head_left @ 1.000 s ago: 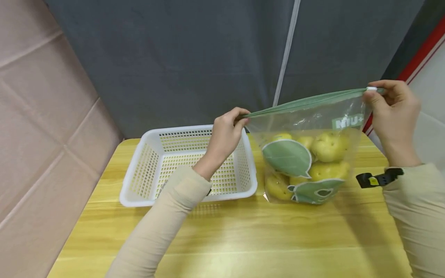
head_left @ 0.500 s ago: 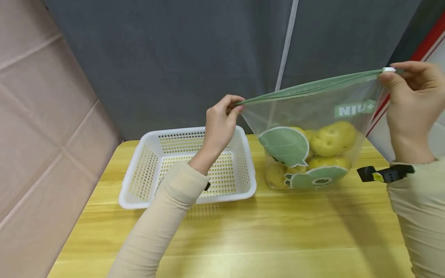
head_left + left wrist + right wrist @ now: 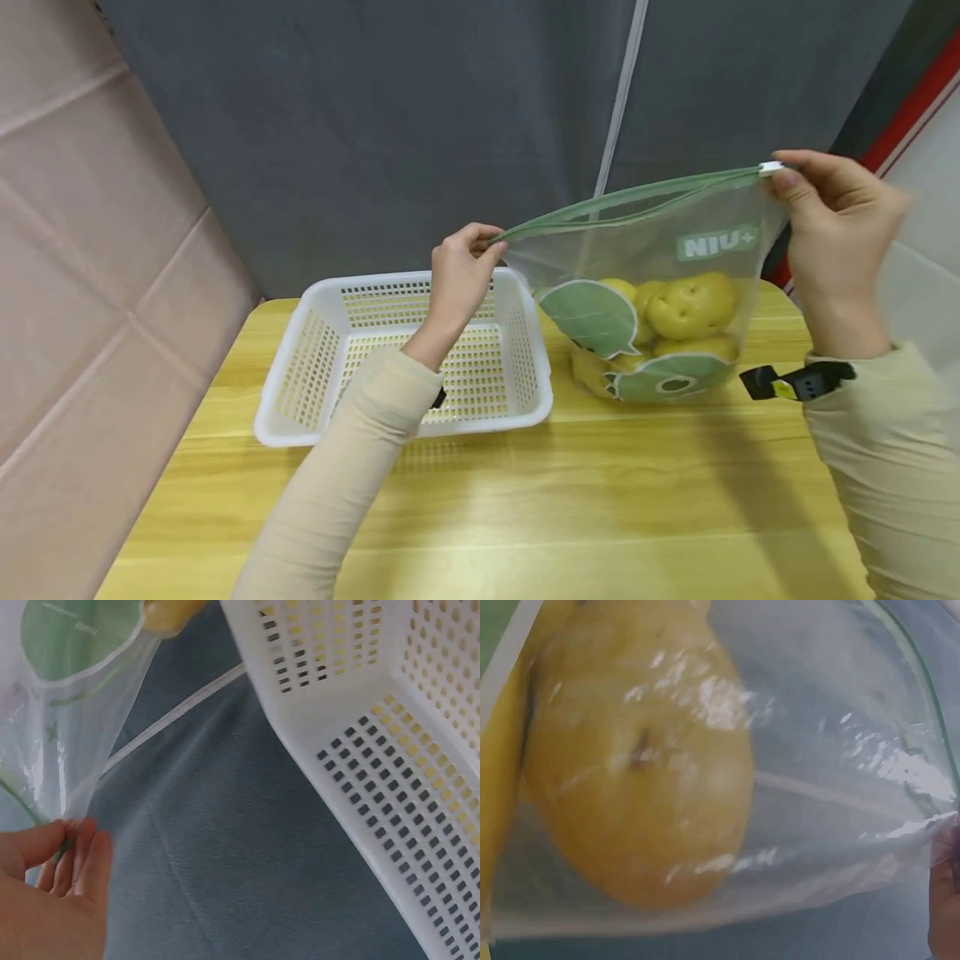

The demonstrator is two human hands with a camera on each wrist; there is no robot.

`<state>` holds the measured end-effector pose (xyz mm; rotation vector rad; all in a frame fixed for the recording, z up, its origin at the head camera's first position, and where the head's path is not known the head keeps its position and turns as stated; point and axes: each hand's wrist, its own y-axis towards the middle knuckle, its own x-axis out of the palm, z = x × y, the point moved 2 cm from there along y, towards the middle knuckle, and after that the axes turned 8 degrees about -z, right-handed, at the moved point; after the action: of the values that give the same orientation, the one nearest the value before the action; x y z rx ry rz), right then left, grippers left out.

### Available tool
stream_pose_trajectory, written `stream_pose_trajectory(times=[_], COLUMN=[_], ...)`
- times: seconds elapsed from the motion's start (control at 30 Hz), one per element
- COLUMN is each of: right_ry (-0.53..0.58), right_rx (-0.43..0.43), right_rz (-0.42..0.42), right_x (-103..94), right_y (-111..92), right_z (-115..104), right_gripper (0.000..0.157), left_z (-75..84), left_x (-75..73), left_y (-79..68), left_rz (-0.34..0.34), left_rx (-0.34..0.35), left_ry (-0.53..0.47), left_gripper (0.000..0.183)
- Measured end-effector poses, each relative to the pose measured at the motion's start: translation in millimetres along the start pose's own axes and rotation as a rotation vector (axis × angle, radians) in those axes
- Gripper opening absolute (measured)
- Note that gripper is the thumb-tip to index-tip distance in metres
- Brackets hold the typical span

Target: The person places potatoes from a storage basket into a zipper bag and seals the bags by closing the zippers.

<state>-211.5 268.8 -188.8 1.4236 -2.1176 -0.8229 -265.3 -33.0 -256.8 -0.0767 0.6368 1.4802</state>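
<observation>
A clear zip bag (image 3: 626,246) with a green zip edge and green printed patches holds several yellow potatoes (image 3: 693,307). My left hand (image 3: 459,275) pinches its upper left corner between thumb and fingers; the left wrist view shows this hand (image 3: 64,881) on the clear plastic. At the upper right corner, my right hand (image 3: 843,225) pinches the bag by the white zip slider (image 3: 770,168). Between the hands the mouth is slightly parted. One potato (image 3: 645,757) fills much of the right wrist view through the plastic. I cannot tell whether the bag's bottom touches the table.
Left of the bag, a white perforated plastic basket (image 3: 543,367) stands on the wooden table (image 3: 525,517), partly behind my left forearm. Grey curtain (image 3: 375,150) hangs behind the table. Pinkish panels (image 3: 97,250) line the left side.
Both hands and the bag first rose, the right hand going outward; since then they have shifted left. The gap along the bag's mouth looks wider. The basket has stayed put.
</observation>
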Motion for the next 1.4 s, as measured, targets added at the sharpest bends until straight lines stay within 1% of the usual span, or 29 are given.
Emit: stream_pose_trajectory(times=[0.03,0.13,0.27,0.33,0.43,0.57,0.67,0.73,0.8,0.87,0.97,1.03,1.1,1.27,1.4], right_ry=[-0.001,0.085,0.172,0.177,0.124,0.043,-0.031,-0.071,-0.078,-0.039,-0.013,-0.046,-0.055,-0.111,-0.217], right_rx=[0.009,0.03,0.062,0.082,0.1,0.105,0.105,0.107,0.103,0.099,0.092,0.091,0.099,0.15,0.162], right_rz=[-0.01,-0.031,-0.049,-0.062,-0.092,-0.145,-0.184,-0.21,-0.231,-0.25,-0.281,-0.306,-0.329,-0.378,-0.419], right_x=[1.3,5.0,10.0,12.7,17.0,22.9,27.4,30.5,33.6,36.4,39.5,41.4,43.2,47.6,50.7], right_y=[-1.0,-4.2,-8.1,-10.3,-13.7,-18.8,-22.3,-24.1,-25.7,-26.9,-28.4,-29.6,-31.0,-35.0,-37.7], right_z=[1.2,4.2,5.5,5.4,4.1,0.7,-2.2,-3.7,-4.1,-3.3,-1.2,0.0,1.1,2.2,1.5], right_gripper=[0.02,0.02,0.022,0.022,0.02,0.019,0.018,0.018,0.016,0.015,0.014,0.015,0.017,0.022,0.023], left_z=[-1.5,-6.0,-10.2,-11.1,-11.3,-8.3,-4.3,-1.4,2.4,7.5,16.6,23.5,29.8,41.4,44.8], left_x=[0.2,1.2,2.7,3.0,2.7,2.1,2.3,2.9,4.1,6.0,10.5,13.5,16.6,24.3,30.9], left_y=[-0.5,-2.1,-3.2,-3.5,-3.7,-4.6,-5.8,-6.5,-7.5,-9.0,-12.0,-14.3,-16.9,-22.8,-25.3], left_rz=[-0.011,-0.047,-0.083,-0.097,-0.116,-0.134,-0.135,-0.13,-0.126,-0.128,-0.138,-0.146,-0.157,-0.191,-0.218], left_rx=[-0.02,-0.066,-0.095,-0.103,-0.119,-0.134,-0.127,-0.1,-0.051,0.012,0.117,0.176,0.227,0.318,0.352], left_ry=[0.007,0.036,0.058,0.064,0.073,0.081,0.08,0.068,0.046,0.018,-0.012,-0.033,-0.043,-0.024,-0.005], left_gripper=[0.02,0.02,0.02,0.02,0.024,0.036,0.037,0.036,0.034,0.031,0.027,0.027,0.027,0.029,0.031])
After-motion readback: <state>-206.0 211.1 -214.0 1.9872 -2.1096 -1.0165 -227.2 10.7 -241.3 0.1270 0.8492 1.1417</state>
